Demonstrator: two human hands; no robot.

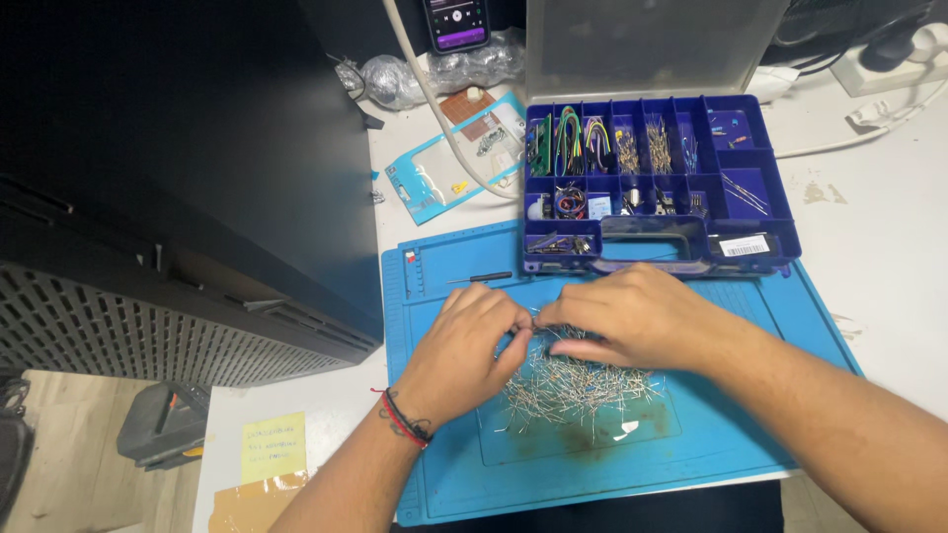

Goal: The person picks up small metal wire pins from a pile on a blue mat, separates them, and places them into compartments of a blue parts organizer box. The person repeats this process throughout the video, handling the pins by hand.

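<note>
A loose pile of small wire-leaded electronic parts point(573, 387) lies on a blue work mat point(711, 434). My left hand point(464, 345) and my right hand point(632, 316) rest over the pile's far edge, fingertips meeting at its top. Both pinch at thin leads between thumb and forefinger; what exactly each holds is too small to tell apart. A red and black cord bracelet circles my left wrist point(403, 419).
An open blue compartment box point(760, 212) with wires and small parts stands just beyond the mat, its clear lid point(642, 44) up. A small black screwdriver point(481, 278) lies on the mat. A dark computer case point(197, 178) fills the left. A phone point(456, 22) and a cable point(434, 99) are behind.
</note>
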